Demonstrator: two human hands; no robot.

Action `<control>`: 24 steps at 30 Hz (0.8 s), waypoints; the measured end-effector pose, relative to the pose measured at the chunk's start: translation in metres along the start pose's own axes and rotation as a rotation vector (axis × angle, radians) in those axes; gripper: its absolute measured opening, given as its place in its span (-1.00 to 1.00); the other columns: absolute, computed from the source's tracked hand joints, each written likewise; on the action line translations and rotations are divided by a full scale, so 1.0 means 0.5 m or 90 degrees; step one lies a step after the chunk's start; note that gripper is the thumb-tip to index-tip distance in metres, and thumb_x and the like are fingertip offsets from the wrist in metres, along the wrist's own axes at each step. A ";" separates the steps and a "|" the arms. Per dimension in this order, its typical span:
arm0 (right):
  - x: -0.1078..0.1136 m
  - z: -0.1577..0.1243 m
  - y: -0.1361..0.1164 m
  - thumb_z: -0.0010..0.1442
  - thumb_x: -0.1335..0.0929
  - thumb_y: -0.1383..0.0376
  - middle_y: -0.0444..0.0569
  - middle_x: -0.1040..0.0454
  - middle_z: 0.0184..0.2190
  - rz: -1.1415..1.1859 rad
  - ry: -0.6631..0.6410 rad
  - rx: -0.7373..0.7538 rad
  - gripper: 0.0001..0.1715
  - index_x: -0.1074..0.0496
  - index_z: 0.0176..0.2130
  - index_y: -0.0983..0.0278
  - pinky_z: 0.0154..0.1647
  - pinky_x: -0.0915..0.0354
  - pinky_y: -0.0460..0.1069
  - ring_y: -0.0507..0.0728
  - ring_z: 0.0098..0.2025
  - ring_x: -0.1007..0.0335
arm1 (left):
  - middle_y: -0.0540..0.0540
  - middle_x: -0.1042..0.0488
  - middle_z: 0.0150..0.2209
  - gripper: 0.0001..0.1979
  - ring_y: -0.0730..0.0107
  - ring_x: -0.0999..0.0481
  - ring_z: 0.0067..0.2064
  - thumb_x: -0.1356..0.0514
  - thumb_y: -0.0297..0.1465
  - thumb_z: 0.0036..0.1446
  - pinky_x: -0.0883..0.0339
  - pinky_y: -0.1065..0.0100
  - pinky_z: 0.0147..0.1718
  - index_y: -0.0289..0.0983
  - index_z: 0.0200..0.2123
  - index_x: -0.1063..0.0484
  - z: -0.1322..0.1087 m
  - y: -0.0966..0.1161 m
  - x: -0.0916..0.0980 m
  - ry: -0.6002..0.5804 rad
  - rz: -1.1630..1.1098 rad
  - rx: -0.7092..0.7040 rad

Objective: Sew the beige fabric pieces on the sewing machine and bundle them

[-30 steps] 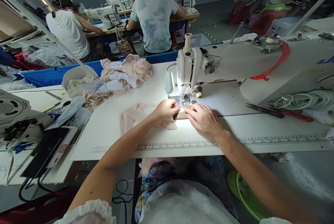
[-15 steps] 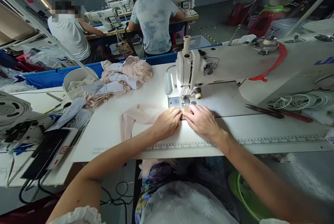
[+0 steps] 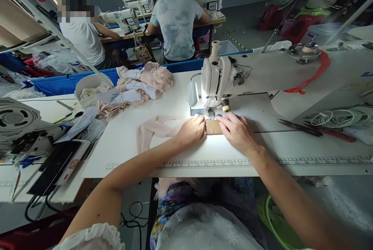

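A pale pink fabric strip (image 3: 147, 130) lies folded on the white table and runs under my left hand (image 3: 192, 130). The fingers of that hand are curled closed on the strip, just left of the needle area of the sewing machine (image 3: 219, 81). My right hand (image 3: 238, 131) rests on the machine bed to the right of the presser foot, fingers bent and a little apart, with no cloth visible in them. Between the hands a tan plate (image 3: 213, 127) shows. The fingertips of my left hand are partly hidden.
Tied bundles of pink fabric pieces (image 3: 157, 77) lie at the back left. Black scissors (image 3: 300, 126) and a coil of white cord (image 3: 335, 117) are at the right. A phone (image 3: 55, 168) lies at the left. Two people sit at machines ahead.
My right hand has moved right, away from my left hand, so the tan plate between them is uncovered. The whole view has shifted slightly.
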State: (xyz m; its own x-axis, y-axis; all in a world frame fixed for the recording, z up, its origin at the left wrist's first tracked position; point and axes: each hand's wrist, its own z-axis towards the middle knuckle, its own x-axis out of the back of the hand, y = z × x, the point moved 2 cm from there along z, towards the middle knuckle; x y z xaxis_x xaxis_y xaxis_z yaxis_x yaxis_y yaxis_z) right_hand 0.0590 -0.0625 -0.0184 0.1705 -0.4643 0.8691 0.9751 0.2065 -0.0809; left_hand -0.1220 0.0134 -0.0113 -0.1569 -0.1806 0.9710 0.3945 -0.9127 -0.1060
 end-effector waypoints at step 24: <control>-0.005 0.056 0.025 0.43 -0.19 0.13 -0.02 -0.47 -0.51 0.170 -0.008 -0.256 -0.58 -0.32 -0.43 0.20 -0.38 -0.07 -0.04 0.13 -0.46 -0.35 | -0.34 -0.53 -0.09 -0.76 0.13 -0.49 -0.11 -0.05 -0.45 0.35 -0.49 0.17 -0.07 -0.40 -0.19 -0.52 0.008 -0.007 -0.015 0.058 0.025 -0.018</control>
State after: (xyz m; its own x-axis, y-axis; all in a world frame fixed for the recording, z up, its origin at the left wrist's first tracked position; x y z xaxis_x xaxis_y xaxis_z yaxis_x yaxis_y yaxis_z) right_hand 0.0669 -0.0346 -0.0080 0.4234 -0.4291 0.7979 0.8754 -0.0332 -0.4823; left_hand -0.1183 0.0192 -0.0173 -0.2248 -0.2476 0.9424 0.3770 -0.9139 -0.1502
